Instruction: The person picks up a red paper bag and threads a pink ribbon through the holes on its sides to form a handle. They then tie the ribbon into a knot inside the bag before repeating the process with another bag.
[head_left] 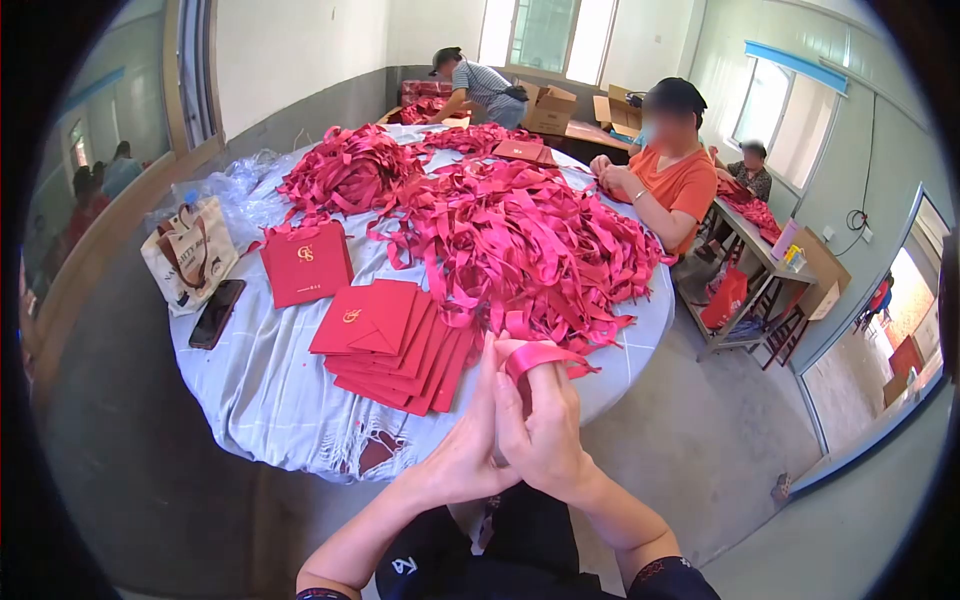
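In front of my body, at the near edge of the table, my two hands meet with their fingers pressed together. My right hand (pixel 543 420) is closed on a pink satin ribbon (pixel 540 356), which loops over its fingers and trails off to the right. Close against it, my left hand (pixel 468 445) is closed too, at the same ribbon; the exact grip is hidden between the hands. Just beyond lies a large heap of pink ribbons (pixel 540 240). To the left sits a fanned stack of red paper bags (pixel 385 340) with gold print.
The round table's pale cloth (pixel 260 400) bears another red bag (pixel 306 264), a phone (pixel 216 314), a canvas tote (pixel 190 255) and a second ribbon heap (pixel 355 170). A person in orange (pixel 672 185) works at the right; another person (pixel 490 85) leans over at the back.
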